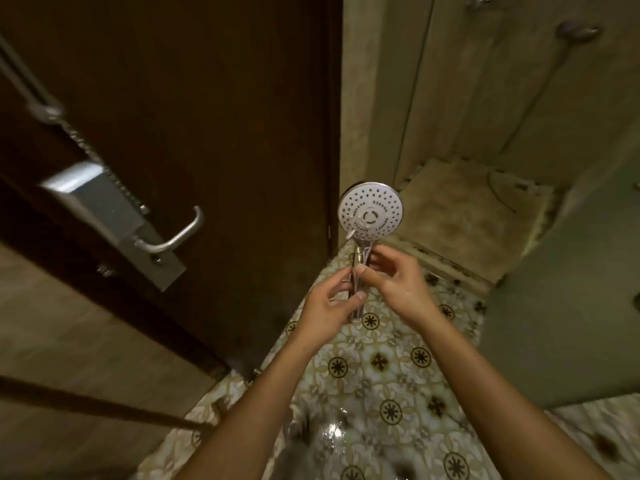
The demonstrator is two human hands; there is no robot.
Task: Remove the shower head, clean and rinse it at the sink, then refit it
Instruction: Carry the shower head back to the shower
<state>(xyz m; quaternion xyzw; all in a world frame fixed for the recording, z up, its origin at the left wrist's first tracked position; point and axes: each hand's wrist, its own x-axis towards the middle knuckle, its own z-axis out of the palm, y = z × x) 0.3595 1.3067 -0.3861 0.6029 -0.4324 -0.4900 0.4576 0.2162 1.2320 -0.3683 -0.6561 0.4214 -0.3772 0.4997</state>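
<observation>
A chrome shower head [370,211] with a round white spray face full of small nozzles is held upright in front of me, face toward the camera. My left hand [332,306] grips the lower part of its chrome handle. My right hand [391,280] pinches the handle just above, fingertips near a small brass-coloured fitting below the head. No hose is visibly attached to the handle. The handle's bottom end is hidden behind my left fingers.
A dark wooden door [207,116] with a metal lever handle [173,237] stands open at left. Wet patterned floor tiles [381,393] lie below. A beige shower tray [467,209] and a wall hose [540,91] with its bracket sit at the back right.
</observation>
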